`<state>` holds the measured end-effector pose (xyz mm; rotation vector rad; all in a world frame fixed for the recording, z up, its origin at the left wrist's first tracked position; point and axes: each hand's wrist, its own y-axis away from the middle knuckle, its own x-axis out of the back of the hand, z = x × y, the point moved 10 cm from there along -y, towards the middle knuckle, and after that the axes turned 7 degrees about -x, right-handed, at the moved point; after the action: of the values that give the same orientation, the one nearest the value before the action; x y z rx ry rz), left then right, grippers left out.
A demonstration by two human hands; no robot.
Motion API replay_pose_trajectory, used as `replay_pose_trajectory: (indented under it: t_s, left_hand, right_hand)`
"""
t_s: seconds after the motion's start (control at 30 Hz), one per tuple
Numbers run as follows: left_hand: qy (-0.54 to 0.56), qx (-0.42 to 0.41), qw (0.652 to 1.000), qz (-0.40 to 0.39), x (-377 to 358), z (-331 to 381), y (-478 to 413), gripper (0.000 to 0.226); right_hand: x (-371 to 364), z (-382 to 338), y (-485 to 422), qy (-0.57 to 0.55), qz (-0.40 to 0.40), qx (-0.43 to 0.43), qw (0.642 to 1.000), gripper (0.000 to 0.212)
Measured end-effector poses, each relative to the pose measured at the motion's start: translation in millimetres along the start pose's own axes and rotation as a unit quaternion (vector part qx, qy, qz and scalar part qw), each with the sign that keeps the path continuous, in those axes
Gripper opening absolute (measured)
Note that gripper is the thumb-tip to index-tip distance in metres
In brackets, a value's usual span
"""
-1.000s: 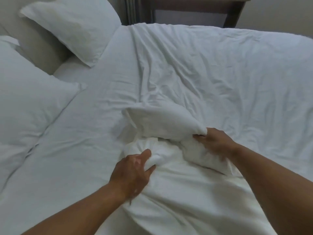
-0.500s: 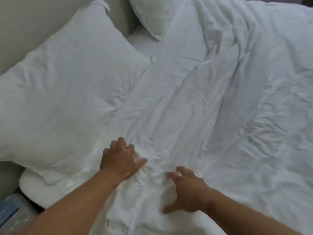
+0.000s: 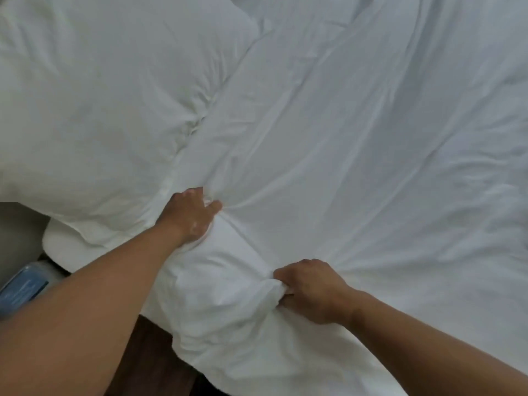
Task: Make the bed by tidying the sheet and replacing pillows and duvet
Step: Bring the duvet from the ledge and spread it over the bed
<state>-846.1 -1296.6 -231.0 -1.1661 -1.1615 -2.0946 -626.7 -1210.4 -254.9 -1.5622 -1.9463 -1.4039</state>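
A white duvet (image 3: 357, 138) covers most of the bed, creased, with folds fanning out from my two hands. My left hand (image 3: 190, 215) grips a bunch of the duvet right beside the lower corner of a big white pillow (image 3: 100, 110) at the upper left. My right hand (image 3: 311, 290) pinches a fold of the duvet at the bed's near edge, fingers curled round the cloth. The duvet's edge hangs over the side of the bed below my hands.
The mattress corner (image 3: 61, 247) sticks out under the pillow at the left. Beneath it lies a blue object in clear wrapping (image 3: 21, 290). Dark wooden floor (image 3: 151, 361) shows between my forearms.
The view has closed in on the bed's near edge. Both hands, spread on the duvet half a second ago, now clutch bunches of it, and creases radiate from them.
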Motion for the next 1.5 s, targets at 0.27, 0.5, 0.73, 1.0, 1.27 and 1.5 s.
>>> replay_pose_trajectory:
  t_s: [0.27,0.5,0.73,1.0,1.27,1.5]
  left_hand:
    - [0.088,0.086,0.986,-0.113,-27.0,-100.5,50.7,0.080]
    - [0.145,0.020,0.952,-0.267,-56.5,-105.4,97.5,0.089]
    - [-0.174,0.115,0.973,-0.097,29.5,-181.2,54.1,0.126]
    - [-0.102,-0.310,0.944,0.045,-75.6,47.3,111.9,0.074]
    - [-0.227,-0.438,0.866,-0.082,-233.0,214.6,184.3,0.066]
    - [-0.192,-0.415,0.877,-0.147,-219.7,239.4,191.0,0.014]
  right_hand:
    - [-34.3,-13.7,16.6,0.041,0.006,0.006,0.999,0.045]
    - [-67.1,18.0,66.1,0.134,0.068,-0.030,0.988,0.069]
    - [-14.2,-13.7,30.6,-0.010,0.072,-0.010,0.997,0.015]
    - [-64.6,49.6,129.0,0.016,0.058,-0.089,0.994,0.083]
    - [-55.4,208.8,248.5,0.142,0.195,-0.290,0.926,0.053]
    - [-45.6,204.2,265.3,0.037,0.209,-0.281,0.936,0.052]
